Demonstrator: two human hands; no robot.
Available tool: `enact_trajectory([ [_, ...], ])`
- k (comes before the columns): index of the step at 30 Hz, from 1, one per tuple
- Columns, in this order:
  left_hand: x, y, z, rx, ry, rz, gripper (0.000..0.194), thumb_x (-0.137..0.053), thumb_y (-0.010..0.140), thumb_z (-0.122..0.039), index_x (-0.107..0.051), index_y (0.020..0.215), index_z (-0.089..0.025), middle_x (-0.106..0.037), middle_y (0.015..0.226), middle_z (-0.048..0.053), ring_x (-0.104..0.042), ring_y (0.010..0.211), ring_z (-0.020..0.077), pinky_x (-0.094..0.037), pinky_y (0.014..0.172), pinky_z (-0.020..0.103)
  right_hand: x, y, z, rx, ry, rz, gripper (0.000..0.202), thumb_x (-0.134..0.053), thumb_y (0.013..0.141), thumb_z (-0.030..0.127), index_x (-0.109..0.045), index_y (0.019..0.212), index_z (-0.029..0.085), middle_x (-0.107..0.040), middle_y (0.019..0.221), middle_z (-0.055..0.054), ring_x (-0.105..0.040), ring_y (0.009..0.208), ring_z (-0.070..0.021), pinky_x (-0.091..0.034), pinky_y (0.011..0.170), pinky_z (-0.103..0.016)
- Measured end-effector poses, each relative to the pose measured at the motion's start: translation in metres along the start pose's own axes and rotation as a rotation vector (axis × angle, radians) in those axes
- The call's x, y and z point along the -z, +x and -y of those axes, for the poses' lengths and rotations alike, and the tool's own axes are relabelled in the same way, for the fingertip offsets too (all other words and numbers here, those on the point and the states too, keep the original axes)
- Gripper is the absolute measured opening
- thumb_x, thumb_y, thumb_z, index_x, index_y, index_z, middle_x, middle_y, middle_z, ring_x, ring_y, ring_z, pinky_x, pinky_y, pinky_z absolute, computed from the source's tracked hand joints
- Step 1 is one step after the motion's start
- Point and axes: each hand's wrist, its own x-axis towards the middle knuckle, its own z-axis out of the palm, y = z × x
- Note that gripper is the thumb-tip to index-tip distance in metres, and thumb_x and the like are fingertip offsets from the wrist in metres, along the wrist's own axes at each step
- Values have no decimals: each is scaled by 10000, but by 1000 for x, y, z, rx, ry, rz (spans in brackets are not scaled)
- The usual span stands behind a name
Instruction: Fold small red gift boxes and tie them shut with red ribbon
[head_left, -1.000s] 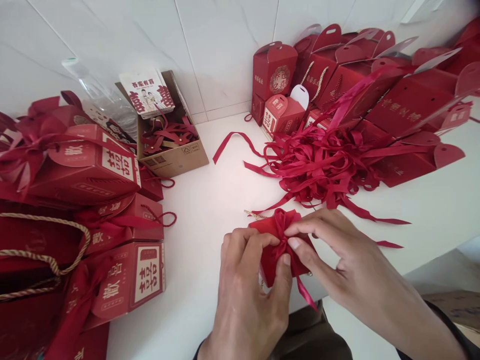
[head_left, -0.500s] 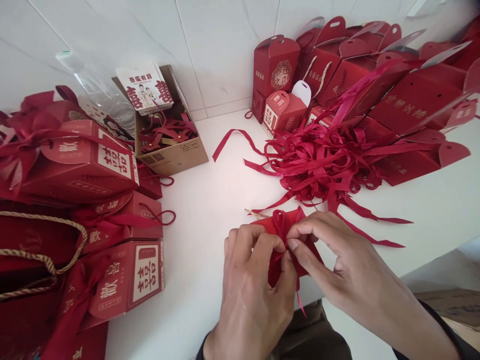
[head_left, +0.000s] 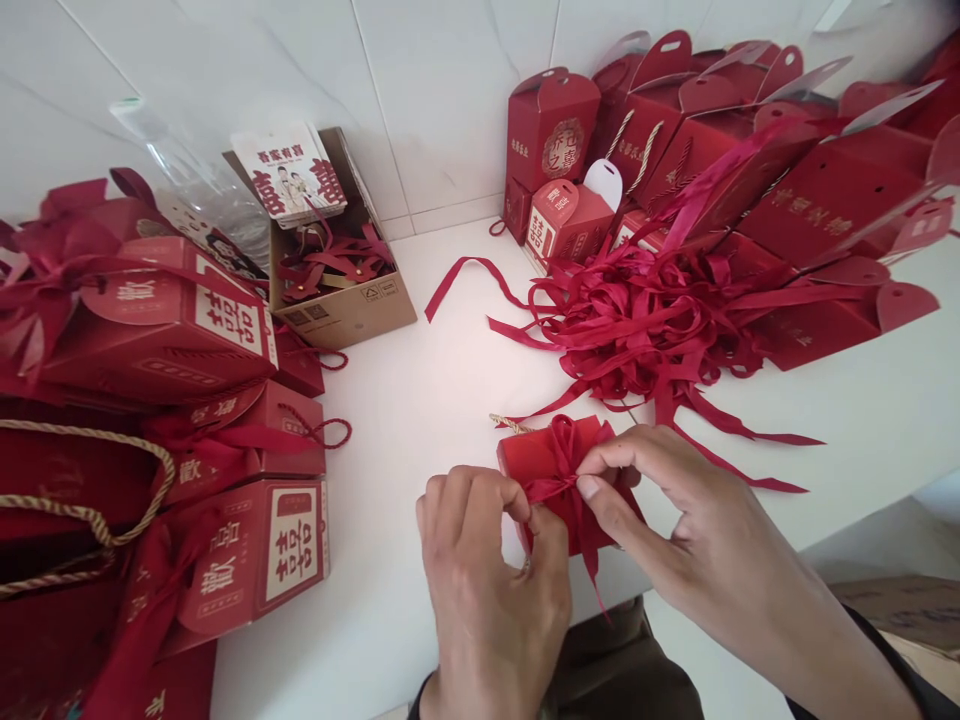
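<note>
A small red gift box point(head_left: 523, 455) lies near the table's front edge, with a gold cord loop at its far left corner. Around it runs a dark red ribbon point(head_left: 564, 435), tied in a bow on top. My left hand point(head_left: 491, 565) is at the box's left side, thumb and forefinger pinched on the bow's left part. From the right, my right hand point(head_left: 667, 510) pinches the ribbon by the knot between thumb and fingertips. One ribbon tail hangs down over the box's near side. My fingers partly cover the box's right end.
Behind the box lies a heap of loose red ribbons point(head_left: 645, 320). Several red boxes point(head_left: 825, 200) stand at the back right. On the left are stacked ribboned boxes point(head_left: 247, 560). A cardboard box point(head_left: 352, 315) holds cards point(head_left: 289, 175) and ribbon pieces against the tiled wall.
My left hand has moved left and slightly down, away from the knot, drawing the bow's left part out. More of the box and bow shows. My right hand has barely moved.
</note>
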Motion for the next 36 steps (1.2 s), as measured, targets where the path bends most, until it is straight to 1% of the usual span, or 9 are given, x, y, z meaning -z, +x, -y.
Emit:
enact_trajectory([
  [3, 1, -3, -1, 24, 35, -13, 190, -588, 894, -79, -513, 959, -241, -549, 854, -20, -495, 780, 181, -411, 717, 340, -1, 0, 0, -18, -3, 2, 107, -562, 1044, 282, -611, 950, 294, -659, 927, 14, -620, 840, -176, -497, 588, -267],
  [6, 4, -3, 1, 1, 24, 61, 328, -623, 904, -154, -548, 1213, -234, -593, 1016, 32, -550, 895, 221, -455, 776, 379, -2, 0, -1, -24, -10, -3, 100, -570, 1044, 292, -612, 954, 296, -661, 934, 15, -620, 847, -182, -493, 613, -281],
  [9, 5, -2, 3, -8, -8, 79, 237, -626, 912, -128, -581, 1110, -250, -608, 988, 25, -575, 899, 221, -463, 787, 386, -2, 1, -1, -26, -4, -10, 106, -565, 1046, 301, -608, 950, 291, -663, 938, 8, -621, 863, -193, -501, 667, -310],
  [14, 4, -4, 1, 119, -124, 89, 216, -595, 934, -89, -644, 1009, -285, -602, 974, 24, -566, 922, 220, -478, 805, 398, -1, 0, -1, -49, 13, 6, 127, -547, 1061, 312, -609, 954, 285, -665, 948, -8, -624, 868, -206, -508, 677, -331],
  [21, 17, 4, 5, 12, -238, 377, 193, -593, 905, -93, -628, 965, -273, -611, 964, 12, -557, 915, 204, -489, 784, 376, 0, -1, 1, -49, -4, 19, 141, -520, 1079, 328, -592, 966, 285, -671, 915, -5, -640, 831, -209, -508, 666, -337],
  [24, 22, 7, 10, -4, -242, 450, 198, -576, 890, -72, -589, 947, -261, -612, 956, 11, -552, 888, 203, -486, 767, 376, -1, -1, 2, -44, -5, 30, 168, -501, 1091, 330, -581, 952, 281, -663, 874, 0, -652, 830, -213, -538, 763, -373],
  [27, 21, 5, 11, 15, -250, 458, 202, -552, 885, -56, -551, 931, -252, -603, 951, 18, -542, 896, 209, -478, 762, 376, -1, -1, 2, -37, 7, 35, 181, -502, 1095, 335, -586, 943, 281, -669, 880, 3, -657, 818, -204, -544, 793, -378],
  [31, 14, 0, 9, 33, -262, 365, 167, -567, 919, -94, -523, 934, -254, -582, 945, 19, -528, 900, 213, -452, 778, 375, 3, -5, 0, -37, 16, 44, 81, -545, 1066, 374, -579, 1077, 301, -704, 1002, -19, -694, 914, -230, -554, 686, -349],
  [36, 12, 0, 11, 15, -252, 362, 216, -582, 909, -65, -489, 939, -258, -581, 941, 15, -531, 895, 206, -445, 753, 344, 4, -9, -2, 52, -87, 57, 196, -604, 987, 296, -532, 1169, 316, -678, 1024, -30, -712, 952, -264, -598, 757, -413],
])
